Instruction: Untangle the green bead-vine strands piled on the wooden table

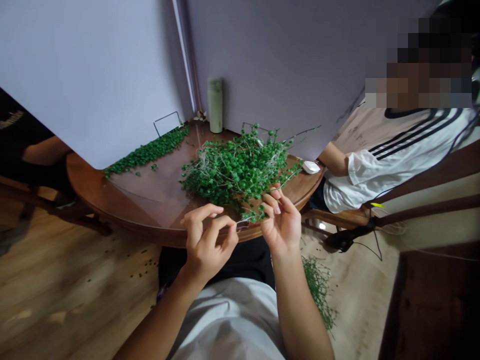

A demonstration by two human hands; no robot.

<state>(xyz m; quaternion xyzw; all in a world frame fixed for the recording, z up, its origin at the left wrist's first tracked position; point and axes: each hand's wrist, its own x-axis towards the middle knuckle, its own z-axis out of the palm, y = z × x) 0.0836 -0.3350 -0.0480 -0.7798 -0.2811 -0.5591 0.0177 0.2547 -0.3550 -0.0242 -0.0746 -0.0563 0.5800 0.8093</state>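
The left hand [207,245] and the right hand [281,225] were holding one thin strand [245,221] of the tangled green bead vine [236,172], fingers [275,200] pinched together on it, above the round wooden table [90,187].

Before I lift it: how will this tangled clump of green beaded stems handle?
The tangled clump of green beaded stems will probably hang floppy and drag along neighbouring strands, since its thin stems look looped together. It likely feels light, being airy. Loose beads may roll, being small and round.
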